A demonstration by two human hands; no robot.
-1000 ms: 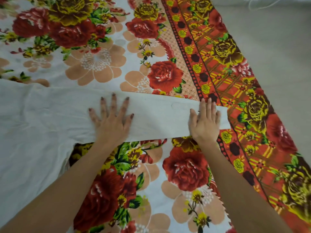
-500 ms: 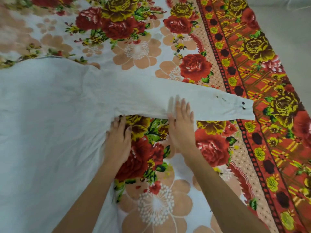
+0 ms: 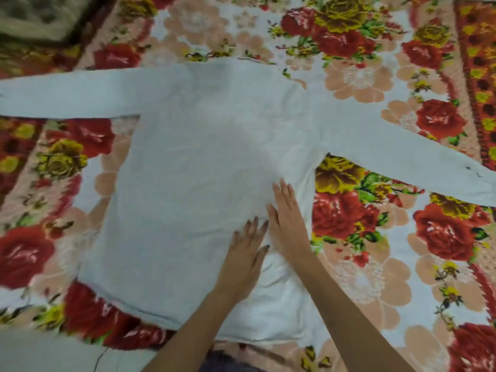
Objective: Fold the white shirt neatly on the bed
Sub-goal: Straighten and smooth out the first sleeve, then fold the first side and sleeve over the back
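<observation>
The white shirt (image 3: 198,167) lies spread flat on the bed, collar end away from me, with both long sleeves stretched out to the left and right. My left hand (image 3: 247,251) rests palm down on the lower right part of the shirt body, fingers slightly apart. Right beside it, my right hand (image 3: 288,218) also lies flat on the cloth near the shirt's right side seam, fingers together. Neither hand holds any fabric. The right sleeve's cuff runs off the frame's right edge.
The bed is covered by a floral sheet (image 3: 375,251) with red and yellow roses and a patterned orange border (image 3: 477,49) at the right. A dark patterned cloth (image 3: 40,14) shows at the top left. Pale floor (image 3: 48,353) lies at the bottom left.
My view has swung left from the right sleeve to the whole shirt. Both hands have left the sleeve and armpit area and now lie flat on the shirt's body.
</observation>
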